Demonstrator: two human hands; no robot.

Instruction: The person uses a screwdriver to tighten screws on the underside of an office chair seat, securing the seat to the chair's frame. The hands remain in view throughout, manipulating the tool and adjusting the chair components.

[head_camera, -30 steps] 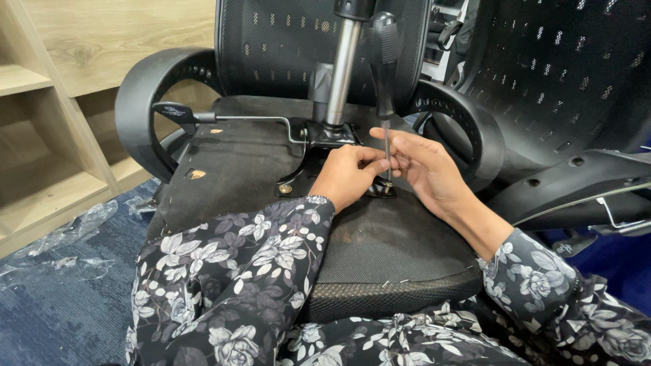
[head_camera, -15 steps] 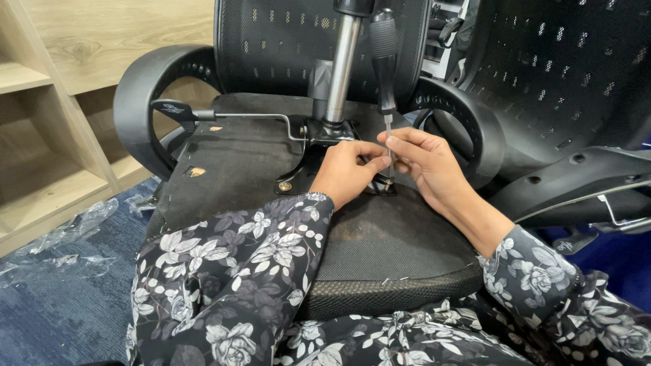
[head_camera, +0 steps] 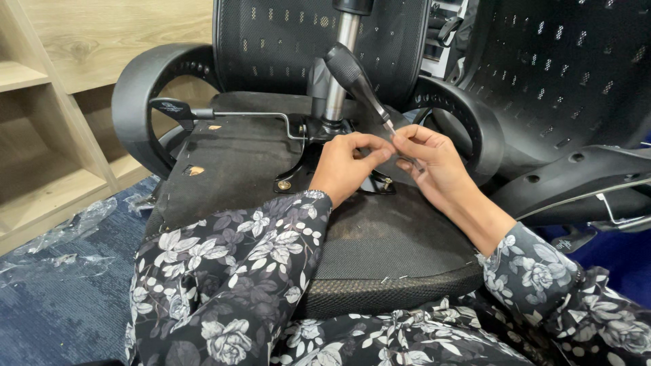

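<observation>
Head view is showing both hands meeting over the upturned underside of an office chair seat (head_camera: 244, 163). Fingertips of the left hand (head_camera: 346, 166) are pinching together near the thin metal shaft of a screwdriver (head_camera: 359, 81), while the right hand (head_camera: 430, 159) is closing its fingers around that shaft lower down, just above the seat's metal mechanism plate (head_camera: 298, 177). What, if anything, the left fingertips are gripping is too small to tell. The screwdriver's black handle is tilting up to the left, crossing in front of the silver gas cylinder (head_camera: 337, 74). Black armrests (head_camera: 139, 102) are curving at either side, a wooden shelf unit (head_camera: 41, 135) is standing to the left, and clear plastic wrap (head_camera: 61, 237) is lying on the blue carpet.
</observation>
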